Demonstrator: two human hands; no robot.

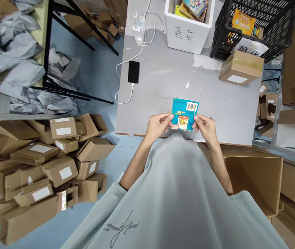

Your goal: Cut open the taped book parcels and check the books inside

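Note:
Between my two hands is a small square teal book [180,109], with a barcode and a little picture on the side facing me. It is over the front part of the grey table [158,86], close to my shirt. My left hand [159,127] pinches its left edge between thumb and fingers. On the opposite edge, the thumb and fingers of my right hand [206,128] grip it too. The print on the book appears upside down to me.
At the back stand a white bin [186,38] with books, a black crate [220,38] and a taped carton [242,67]. A phone [133,72] charges by cable at the left. Cartons [59,171] pile on the floor left; a big open box [253,183] is at right.

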